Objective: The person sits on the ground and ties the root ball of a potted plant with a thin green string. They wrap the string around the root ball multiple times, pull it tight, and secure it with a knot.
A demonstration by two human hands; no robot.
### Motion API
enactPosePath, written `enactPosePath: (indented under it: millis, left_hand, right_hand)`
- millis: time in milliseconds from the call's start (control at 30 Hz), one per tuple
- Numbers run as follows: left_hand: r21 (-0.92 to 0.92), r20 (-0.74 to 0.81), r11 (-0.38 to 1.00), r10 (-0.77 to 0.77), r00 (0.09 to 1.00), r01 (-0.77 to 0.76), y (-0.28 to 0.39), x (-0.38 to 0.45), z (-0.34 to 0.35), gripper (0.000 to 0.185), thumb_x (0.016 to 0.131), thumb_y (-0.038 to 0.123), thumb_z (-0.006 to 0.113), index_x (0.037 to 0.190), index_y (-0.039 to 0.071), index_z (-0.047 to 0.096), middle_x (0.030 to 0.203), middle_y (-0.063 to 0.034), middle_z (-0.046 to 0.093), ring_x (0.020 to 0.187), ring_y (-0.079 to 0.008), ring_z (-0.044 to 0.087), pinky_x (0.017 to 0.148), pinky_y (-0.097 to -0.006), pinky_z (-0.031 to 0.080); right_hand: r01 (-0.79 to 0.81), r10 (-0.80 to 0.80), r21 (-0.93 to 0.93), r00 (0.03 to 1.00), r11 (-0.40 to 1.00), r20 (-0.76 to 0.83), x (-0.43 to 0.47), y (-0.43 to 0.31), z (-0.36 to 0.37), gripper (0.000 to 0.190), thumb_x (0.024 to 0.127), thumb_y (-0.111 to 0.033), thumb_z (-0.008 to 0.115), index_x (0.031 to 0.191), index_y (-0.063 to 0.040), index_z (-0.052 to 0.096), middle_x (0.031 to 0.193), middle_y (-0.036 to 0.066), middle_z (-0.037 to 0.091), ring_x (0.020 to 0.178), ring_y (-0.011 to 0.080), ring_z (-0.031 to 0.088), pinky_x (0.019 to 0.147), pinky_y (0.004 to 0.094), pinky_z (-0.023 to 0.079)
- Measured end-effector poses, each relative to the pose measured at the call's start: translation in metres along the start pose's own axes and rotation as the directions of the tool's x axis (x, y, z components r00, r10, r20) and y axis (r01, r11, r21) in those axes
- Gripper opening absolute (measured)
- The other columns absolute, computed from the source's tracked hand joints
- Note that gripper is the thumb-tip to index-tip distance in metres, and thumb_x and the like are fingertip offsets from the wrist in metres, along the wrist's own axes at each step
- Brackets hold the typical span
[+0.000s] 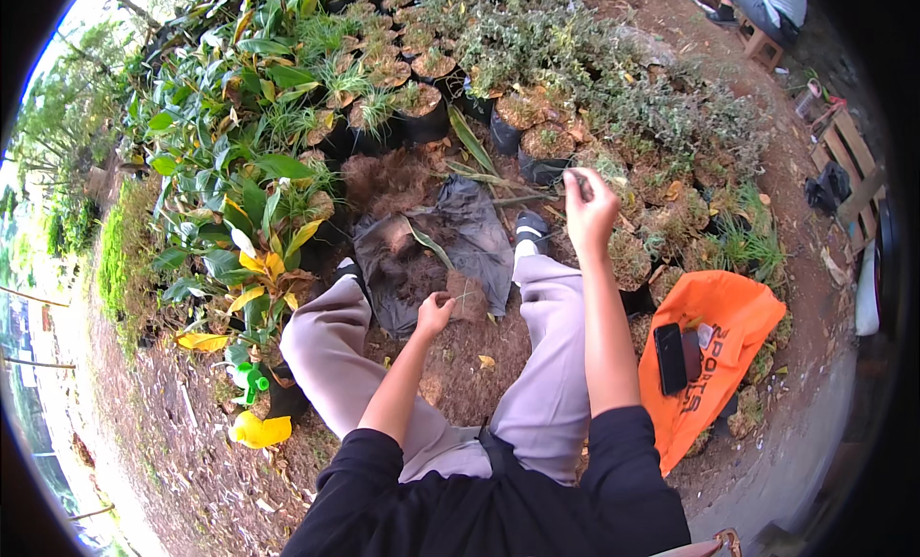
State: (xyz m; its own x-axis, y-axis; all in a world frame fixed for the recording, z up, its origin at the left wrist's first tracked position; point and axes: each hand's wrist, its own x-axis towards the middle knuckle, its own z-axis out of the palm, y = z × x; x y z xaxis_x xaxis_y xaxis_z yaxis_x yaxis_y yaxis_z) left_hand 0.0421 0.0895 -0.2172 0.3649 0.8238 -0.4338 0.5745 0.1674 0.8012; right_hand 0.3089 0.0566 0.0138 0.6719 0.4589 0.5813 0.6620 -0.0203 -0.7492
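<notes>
Low between my knees, my left hand (435, 314) pinches a thin green strand (464, 295). Just below its fingertips lies a brown clump of fibre (468, 292) on the edge of a crumpled black plastic sheet (492, 234). A long narrow leaf (430, 242) and loose dark fibre (413, 269) rest on that sheet. My right hand (593, 211) is raised above my right shoe, its thumb and fingers curled together. Whether anything thin is between them is too small to tell. Behind that hand stands a black grow bag (544, 167) filled with brown fibre.
Broad-leaved plants (251, 162) crowd the left, with several grow bags (420, 119) ahead. An orange bag (708, 413) bearing writing lies at right, a phone (670, 359) on it. A yellow and green spray bottle (260, 429) lies left. A seated person (769, 4) and wooden pallet (848, 169) are far right.
</notes>
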Motion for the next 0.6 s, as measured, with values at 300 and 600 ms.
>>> enactPosePath:
  millis: [300, 600]
  left_hand:
    - [0.348, -0.171, 0.929, -0.071, 0.983, 0.128, -0.077, 0.043, 0.066, 0.058, 0.079, 0.036, 0.058, 0.118, -0.007, 0.046, 0.105, -0.0274, 0.057, 0.103, -0.0363, 0.054, 0.088, -0.0390, 0.043]
    - [0.296, -0.225, 0.888, -0.292, 0.929, 0.351, -0.065, 0.057, 0.096, 0.089, 0.061, 0.054, 0.071, 0.120, -0.008, 0.044, 0.107, -0.0207, 0.056, 0.096, -0.0343, 0.055, 0.088, -0.0370, 0.042]
  right_hand:
    - [-0.142, 0.142, -0.053, 0.990, 0.988, 0.007, 0.019, 0.000, -0.022, 0.007, 0.079, -0.007, 0.064, 0.084, -0.001, 0.063, 0.056, -0.004, 0.042, 0.050, 0.0026, 0.029, 0.043, 0.0209, 0.021]
    - [-0.176, 0.181, -0.090, 0.982, 0.980, 0.056, 0.021, -0.005, -0.024, 0.009, 0.078, -0.005, 0.065, 0.085, 0.000, 0.063, 0.057, -0.006, 0.043, 0.049, 0.0003, 0.026, 0.043, 0.0192, 0.016]
